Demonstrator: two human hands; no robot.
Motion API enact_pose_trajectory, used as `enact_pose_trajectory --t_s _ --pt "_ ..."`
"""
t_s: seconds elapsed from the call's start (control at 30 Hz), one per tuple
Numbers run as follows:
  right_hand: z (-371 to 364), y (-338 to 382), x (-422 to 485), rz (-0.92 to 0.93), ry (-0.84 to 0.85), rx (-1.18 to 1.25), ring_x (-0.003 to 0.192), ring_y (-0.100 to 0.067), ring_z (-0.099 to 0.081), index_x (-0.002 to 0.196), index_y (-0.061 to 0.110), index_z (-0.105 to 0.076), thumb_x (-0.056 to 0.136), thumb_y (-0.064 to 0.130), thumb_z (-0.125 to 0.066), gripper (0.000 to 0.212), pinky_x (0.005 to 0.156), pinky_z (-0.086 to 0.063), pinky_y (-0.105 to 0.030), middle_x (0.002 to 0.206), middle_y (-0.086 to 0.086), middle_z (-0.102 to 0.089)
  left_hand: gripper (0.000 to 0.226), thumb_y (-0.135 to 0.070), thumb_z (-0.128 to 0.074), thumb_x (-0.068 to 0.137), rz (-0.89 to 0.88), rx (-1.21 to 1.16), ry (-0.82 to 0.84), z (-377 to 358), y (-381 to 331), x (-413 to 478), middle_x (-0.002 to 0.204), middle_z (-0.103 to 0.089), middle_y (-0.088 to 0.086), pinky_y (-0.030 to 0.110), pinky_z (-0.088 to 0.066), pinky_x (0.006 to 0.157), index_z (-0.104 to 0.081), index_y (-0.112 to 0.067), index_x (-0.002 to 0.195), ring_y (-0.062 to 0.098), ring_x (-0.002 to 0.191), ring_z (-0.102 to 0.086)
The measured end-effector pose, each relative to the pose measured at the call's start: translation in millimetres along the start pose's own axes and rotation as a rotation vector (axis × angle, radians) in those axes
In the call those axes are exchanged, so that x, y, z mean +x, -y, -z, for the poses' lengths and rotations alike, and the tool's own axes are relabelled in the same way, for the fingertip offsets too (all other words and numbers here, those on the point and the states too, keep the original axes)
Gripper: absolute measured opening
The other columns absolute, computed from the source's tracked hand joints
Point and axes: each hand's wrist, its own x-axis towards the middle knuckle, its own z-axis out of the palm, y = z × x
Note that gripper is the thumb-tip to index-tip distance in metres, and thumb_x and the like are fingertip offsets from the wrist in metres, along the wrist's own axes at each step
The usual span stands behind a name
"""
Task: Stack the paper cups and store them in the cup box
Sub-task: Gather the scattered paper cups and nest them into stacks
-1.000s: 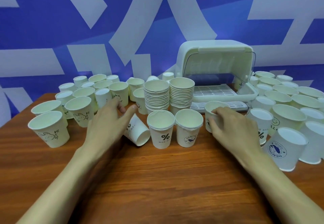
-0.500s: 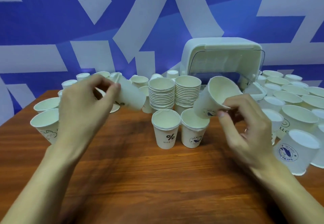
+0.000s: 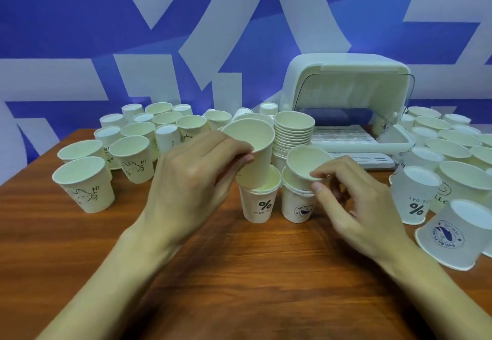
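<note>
Paper cup (image 3: 255, 158) rim-pinched in left grip (image 3: 191, 177), second cup (image 3: 303, 161) rim-pinched in right grip (image 3: 356, 201)

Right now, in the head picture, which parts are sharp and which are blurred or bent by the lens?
Head view, centre: sharp, the print on the % cup beside the left hand reads clearly. Head view, right edge: the upside-down blue-stamp cup looks soft and leans outward, a wide-angle stretch. Head view, foreground: soft shadows lie on the table.
</note>
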Motion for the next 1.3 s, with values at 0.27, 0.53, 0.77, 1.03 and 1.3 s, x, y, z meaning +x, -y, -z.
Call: enact_pose_trajectory --t_s 0.27,0.53,0.77,1.03,1.3 --pt "-4 -3 1 -0.004 0.019 -0.039 0.073 -0.003 -0.056 0.108 0.032 -0.066 0.099 0.034 -0.056 0.014 0.060 -0.042 -0.014 0.102 0.025 -0.054 0.017 -0.022 -0.060 0.099 0.004 -0.058 0.014 -8 -6 -4 0.089 -0.065 0.000 0.037 -0.047 0.066 -0.070 -0.010 0.098 0.019 0.080 -0.059" --pt "-7 -3 -1 0.018 0.051 -0.030 0.076 0.002 -0.057 0.103 0.031 -0.069 0.096 0.031 -0.061 0.011 0.060 -0.045 -0.016 0.102 0.022 -0.060 0.014 -0.028 -0.058 0.097 0.154 -0.052 0.331 -28 -12 -18 0.089 -0.061 -0.007 0.039 -0.048 0.066 -0.068 -0.020 0.096 0.015 0.084 -0.056" --pt "-6 3 -4 -0.025 0.089 -0.039 0.081 -0.005 -0.060 0.101 0.033 -0.069 0.094 0.031 -0.060 0.011 0.064 -0.048 -0.024 0.095 0.021 -0.062 0.021 -0.033 -0.058 0.096 0.256 -0.150 0.377 -36 -13 -24 0.089 -0.062 -0.005 0.036 -0.048 0.074 -0.074 -0.019 0.100 0.014 0.088 -0.055" --pt "-6 49 25 0.196 -0.245 -0.105 0.080 0.006 -0.055 0.106 0.018 -0.075 0.093 0.024 -0.063 0.019 0.066 -0.048 -0.022 0.106 0.012 -0.068 0.031 -0.053 -0.052 0.093 0.323 0.022 0.156 5 13 -3 0.100 -0.066 -0.012 0.025 -0.043 0.065 -0.071 -0.031 0.106 0.009 0.094 -0.062" --pt "-124 172 126 0.206 -0.024 0.053 0.086 -0.005 -0.062 0.114 0.030 -0.067 0.089 0.026 -0.063 0.026 0.065 -0.050 -0.027 0.114 0.018 -0.063 0.024 -0.045 -0.053 0.092 0.475 0.482 0.223 98 99 -32 0.098 -0.066 -0.010 0.034 -0.052 0.065 -0.069 -0.031 0.103 0.015 0.091 -0.062"
